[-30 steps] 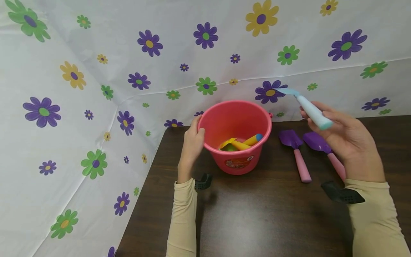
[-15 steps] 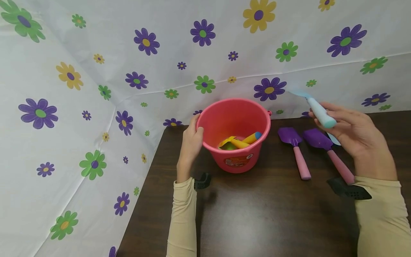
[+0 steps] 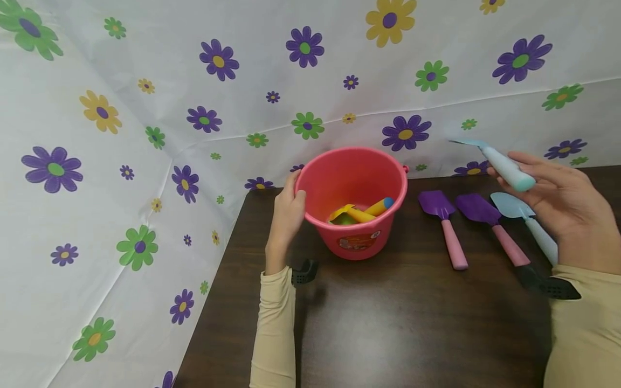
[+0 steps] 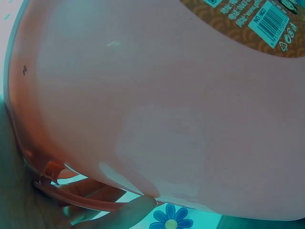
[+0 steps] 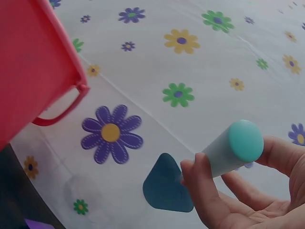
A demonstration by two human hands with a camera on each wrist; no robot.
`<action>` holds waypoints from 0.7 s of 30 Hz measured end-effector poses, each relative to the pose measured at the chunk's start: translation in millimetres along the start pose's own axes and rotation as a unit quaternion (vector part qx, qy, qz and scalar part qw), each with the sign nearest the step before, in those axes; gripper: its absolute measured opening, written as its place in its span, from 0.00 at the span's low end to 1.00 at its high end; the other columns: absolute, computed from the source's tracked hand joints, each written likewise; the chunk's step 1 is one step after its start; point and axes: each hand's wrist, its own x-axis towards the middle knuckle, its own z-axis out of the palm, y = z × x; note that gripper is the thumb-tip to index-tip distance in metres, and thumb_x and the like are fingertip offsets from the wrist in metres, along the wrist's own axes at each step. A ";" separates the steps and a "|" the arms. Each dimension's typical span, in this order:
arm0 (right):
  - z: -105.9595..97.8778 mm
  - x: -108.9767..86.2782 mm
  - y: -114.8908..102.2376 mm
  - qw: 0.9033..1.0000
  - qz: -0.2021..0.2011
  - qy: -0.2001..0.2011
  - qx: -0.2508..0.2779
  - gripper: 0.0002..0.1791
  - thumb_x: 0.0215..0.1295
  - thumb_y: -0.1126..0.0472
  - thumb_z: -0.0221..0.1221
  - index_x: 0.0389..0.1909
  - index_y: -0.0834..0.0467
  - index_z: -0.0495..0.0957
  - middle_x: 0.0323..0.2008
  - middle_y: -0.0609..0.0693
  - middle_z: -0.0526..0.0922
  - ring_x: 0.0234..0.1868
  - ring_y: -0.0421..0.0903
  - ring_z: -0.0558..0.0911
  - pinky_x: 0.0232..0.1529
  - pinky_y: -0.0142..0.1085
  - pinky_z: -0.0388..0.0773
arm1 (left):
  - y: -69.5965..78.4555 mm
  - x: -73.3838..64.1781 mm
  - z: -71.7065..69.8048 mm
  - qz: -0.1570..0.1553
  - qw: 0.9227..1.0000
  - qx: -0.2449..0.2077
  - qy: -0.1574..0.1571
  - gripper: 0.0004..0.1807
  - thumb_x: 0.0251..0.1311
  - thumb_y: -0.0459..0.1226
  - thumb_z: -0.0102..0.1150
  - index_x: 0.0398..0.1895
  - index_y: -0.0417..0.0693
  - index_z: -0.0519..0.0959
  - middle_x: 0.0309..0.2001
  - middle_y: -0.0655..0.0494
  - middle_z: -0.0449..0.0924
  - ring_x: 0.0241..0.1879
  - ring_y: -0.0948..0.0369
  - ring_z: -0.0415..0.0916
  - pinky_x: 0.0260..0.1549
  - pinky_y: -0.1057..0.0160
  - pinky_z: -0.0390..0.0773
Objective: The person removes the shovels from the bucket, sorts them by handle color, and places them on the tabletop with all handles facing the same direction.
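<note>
My left hand (image 3: 287,215) grips the left rim of a pink bucket (image 3: 356,237), its thumb over the edge. The bucket tilts toward me, and yellow-handled toy tools (image 3: 361,215) lie inside it. In the left wrist view the bucket's wall (image 4: 143,95) fills most of the frame. Up in the air on the right, my right hand (image 3: 563,199) pinches a light blue hand trowel (image 3: 506,167) by its handle, with the blade pointing away to the left. The right wrist view shows the handle's teal end (image 5: 246,141) between thumb and fingers.
Right of the bucket, two purple trowels with pink handles (image 3: 454,245) (image 3: 509,245) and a second light blue trowel (image 3: 514,205) lie side by side on the dark wooden table (image 3: 378,323). A flower-print sheet (image 3: 242,97) hangs behind and at the left.
My right hand has moved to the right with the light blue trowel, away from the bucket, uncovering the second blue trowel on the table. The left hand stays on the bucket.
</note>
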 end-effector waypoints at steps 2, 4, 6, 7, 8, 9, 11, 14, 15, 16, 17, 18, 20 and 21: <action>-4.4 -0.6 -3.6 1.000 -0.001 0.006 0.014 0.21 0.74 0.78 0.48 0.59 0.65 0.83 0.56 0.55 0.83 0.48 0.63 0.88 0.44 0.51 0.87 | -0.6 0.4 -0.6 0.000 1.000 -0.002 -0.001 0.29 0.72 0.34 0.43 0.76 0.45 0.65 0.65 0.43 0.77 0.55 0.45 0.81 0.55 0.48 0.83; -9.8 -1.0 -7.4 1.000 -0.004 0.004 0.016 0.22 0.74 0.78 0.46 0.60 0.64 0.82 0.56 0.55 0.83 0.48 0.63 0.88 0.45 0.50 0.87 | -0.5 0.2 -1.1 0.000 1.000 -0.005 -0.002 0.29 0.72 0.34 0.43 0.76 0.46 0.65 0.65 0.43 0.78 0.55 0.45 0.82 0.55 0.48 0.83; -16.3 -2.1 -11.2 1.000 -0.010 0.001 0.023 0.22 0.74 0.79 0.45 0.61 0.64 0.81 0.56 0.56 0.83 0.47 0.64 0.88 0.45 0.50 0.87 | -0.6 0.6 -1.3 0.000 1.000 -0.005 -0.004 0.29 0.73 0.34 0.43 0.76 0.46 0.65 0.64 0.43 0.78 0.54 0.45 0.82 0.55 0.48 0.83; -19.8 -2.6 -13.1 1.000 -0.015 -0.002 0.027 0.22 0.75 0.78 0.45 0.61 0.65 0.80 0.56 0.56 0.82 0.47 0.64 0.88 0.46 0.49 0.87 | -0.7 0.7 -1.4 0.000 1.000 -0.005 -0.004 0.29 0.73 0.34 0.43 0.76 0.46 0.65 0.64 0.43 0.78 0.54 0.45 0.82 0.55 0.49 0.83; -23.1 -3.2 -14.9 0.999 -0.021 -0.004 0.024 0.22 0.75 0.78 0.45 0.62 0.65 0.79 0.57 0.55 0.82 0.48 0.64 0.88 0.46 0.49 0.87 | -0.5 0.6 -1.3 0.001 1.000 -0.005 -0.003 0.29 0.72 0.34 0.44 0.76 0.45 0.65 0.64 0.43 0.78 0.54 0.45 0.82 0.55 0.49 0.83; -26.5 -3.9 -16.4 0.999 -0.028 -0.006 0.026 0.23 0.75 0.78 0.45 0.63 0.64 0.78 0.57 0.55 0.81 0.48 0.64 0.88 0.46 0.49 0.87 | -0.4 0.7 -1.3 0.001 1.000 -0.005 -0.003 0.28 0.72 0.34 0.44 0.76 0.45 0.65 0.64 0.43 0.78 0.54 0.45 0.82 0.54 0.49 0.83; -33.2 -5.4 -19.1 0.999 -0.040 -0.006 0.036 0.23 0.74 0.78 0.45 0.64 0.64 0.77 0.58 0.54 0.79 0.48 0.65 0.88 0.47 0.49 0.87 | -0.3 0.8 -1.0 0.002 1.000 -0.004 -0.002 0.28 0.73 0.34 0.44 0.76 0.45 0.65 0.64 0.43 0.78 0.54 0.45 0.82 0.55 0.49 0.83; -42.3 -6.5 -22.4 0.998 -0.052 -0.005 0.043 0.25 0.74 0.79 0.44 0.65 0.62 0.75 0.60 0.53 0.77 0.48 0.65 0.87 0.48 0.48 0.86 | -0.8 1.1 -0.9 0.002 1.000 -0.006 -0.004 0.28 0.73 0.34 0.44 0.76 0.45 0.65 0.64 0.43 0.78 0.54 0.45 0.82 0.54 0.49 0.83; -45.4 -6.8 -23.2 0.997 -0.055 -0.008 0.051 0.25 0.74 0.79 0.44 0.66 0.62 0.75 0.60 0.53 0.77 0.49 0.66 0.87 0.48 0.49 0.86 | -1.0 1.3 -0.9 0.001 1.000 -0.007 -0.004 0.28 0.73 0.34 0.44 0.76 0.45 0.65 0.64 0.43 0.78 0.54 0.45 0.82 0.54 0.49 0.83; -48.5 -6.9 -24.3 0.997 -0.055 -0.011 0.057 0.25 0.74 0.79 0.43 0.66 0.61 0.74 0.61 0.53 0.76 0.49 0.66 0.87 0.49 0.48 0.86 | -1.0 1.3 -0.8 0.001 1.000 -0.007 -0.005 0.28 0.73 0.34 0.44 0.76 0.45 0.65 0.64 0.43 0.78 0.55 0.45 0.82 0.54 0.49 0.83; -51.3 -7.0 -25.4 0.997 -0.055 -0.013 0.059 0.26 0.74 0.79 0.42 0.66 0.60 0.74 0.61 0.52 0.76 0.50 0.66 0.87 0.50 0.48 0.86 | -1.4 1.5 -0.7 0.000 1.000 -0.007 -0.005 0.28 0.73 0.34 0.44 0.76 0.45 0.65 0.64 0.43 0.78 0.55 0.45 0.82 0.54 0.49 0.83; -54.3 -6.9 -26.6 0.997 -0.055 -0.016 0.060 0.26 0.74 0.78 0.42 0.66 0.60 0.74 0.61 0.52 0.75 0.51 0.66 0.87 0.51 0.47 0.85 | -1.6 1.6 -0.6 0.000 1.000 -0.007 -0.005 0.28 0.73 0.34 0.44 0.76 0.45 0.65 0.64 0.43 0.78 0.55 0.45 0.82 0.54 0.49 0.83; -60.8 -7.2 -29.4 0.997 -0.052 -0.021 0.054 0.25 0.75 0.77 0.41 0.67 0.58 0.73 0.62 0.51 0.75 0.52 0.65 0.86 0.53 0.45 0.85 | -1.9 1.7 -0.5 0.001 1.000 -0.007 -0.004 0.28 0.73 0.34 0.44 0.76 0.45 0.65 0.64 0.43 0.78 0.55 0.45 0.82 0.55 0.48 0.83; -64.2 -7.4 -31.1 0.997 -0.052 -0.022 0.045 0.26 0.75 0.77 0.42 0.67 0.57 0.72 0.62 0.51 0.75 0.52 0.64 0.86 0.53 0.44 0.85 | -1.8 1.7 -0.4 0.001 1.000 -0.007 -0.003 0.28 0.73 0.34 0.44 0.76 0.45 0.65 0.64 0.43 0.78 0.55 0.45 0.82 0.55 0.49 0.83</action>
